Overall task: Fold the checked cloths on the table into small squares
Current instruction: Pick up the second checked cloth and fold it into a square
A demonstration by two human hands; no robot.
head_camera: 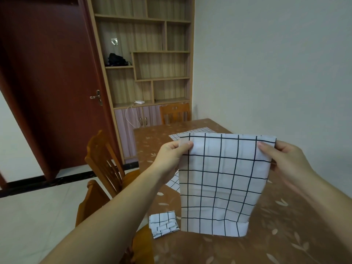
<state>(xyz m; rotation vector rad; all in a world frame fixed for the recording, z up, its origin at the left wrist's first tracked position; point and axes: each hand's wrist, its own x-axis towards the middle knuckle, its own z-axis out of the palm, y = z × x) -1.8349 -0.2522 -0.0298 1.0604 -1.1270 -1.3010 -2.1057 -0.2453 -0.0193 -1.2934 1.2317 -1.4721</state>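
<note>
Checked cloth [222, 183] held up in air above table [285, 225], already doubled, hanging as tall strip: long axis vertical, lower hem curling just above tabletop. Left hand [174, 152] pinches top left corner, thumb on near face; right hand [285, 159] pinches top right corner likewise. Both hands level, equally near top edge; free bottom end hangs well below them, so next fold likely brings top down toward it. Folded cloth square [164, 224] lies near left on table. Unfolded cloth [188, 133] lies flat at far side. Wooden chairs [103, 164] left of table.
</note>
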